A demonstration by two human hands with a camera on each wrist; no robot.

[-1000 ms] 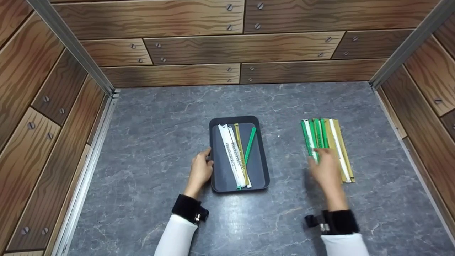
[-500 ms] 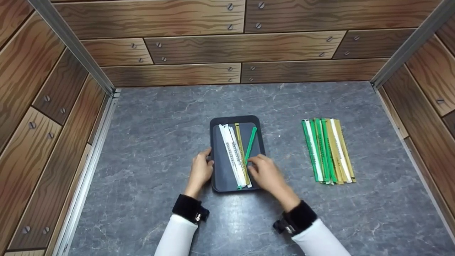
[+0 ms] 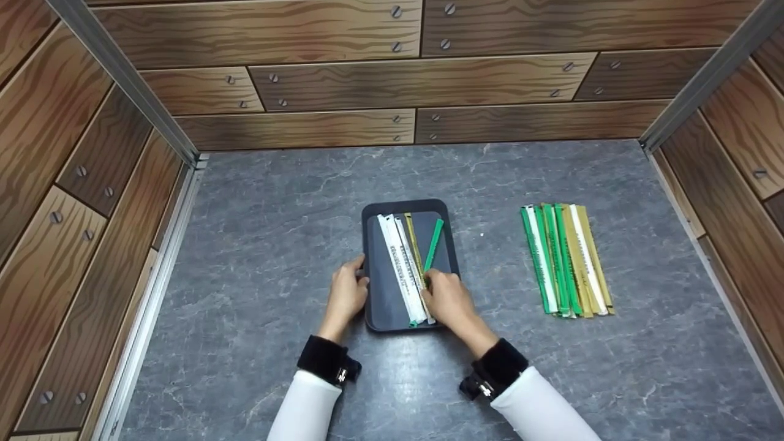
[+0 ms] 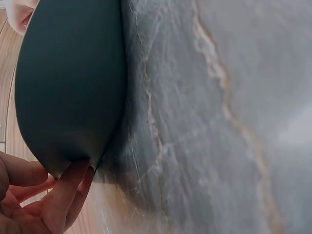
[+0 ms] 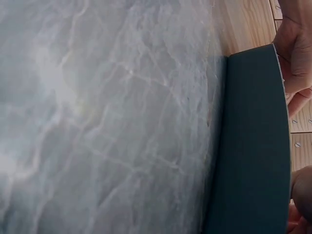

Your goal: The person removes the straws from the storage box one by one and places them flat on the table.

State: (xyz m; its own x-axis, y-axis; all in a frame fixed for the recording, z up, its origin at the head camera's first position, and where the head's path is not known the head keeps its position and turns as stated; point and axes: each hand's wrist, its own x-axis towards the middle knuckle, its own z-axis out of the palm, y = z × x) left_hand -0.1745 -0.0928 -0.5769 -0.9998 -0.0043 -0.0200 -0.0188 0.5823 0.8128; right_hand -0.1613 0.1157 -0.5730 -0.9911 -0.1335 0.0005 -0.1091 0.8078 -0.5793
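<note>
A dark grey tray (image 3: 380, 312) lies on the grey tabletop. In it rest several long thin wrapped stick packets: white printed packets (image 3: 395, 263), a gold packet (image 3: 413, 239) and a green packet (image 3: 434, 242) slanting the other way. My left hand (image 3: 348, 294) is at the tray's left side; in the left wrist view its thumb and fingers (image 4: 66, 192) pinch the wall from both faces. My right hand (image 3: 450, 300) reaches over the tray's right rim, its fingertips down at the lower part of the green and gold packets. I cannot tell whether it grips one.
To the right of the tray, a row of green, white and gold stick packets (image 3: 566, 260) lies side by side on the table. Wood-patterned panels (image 3: 343, 86) wall in the back and both sides.
My right hand has moved left from the packet row to the tray, then slightly farther in over the packets. The left hand stays at the tray's side.
</note>
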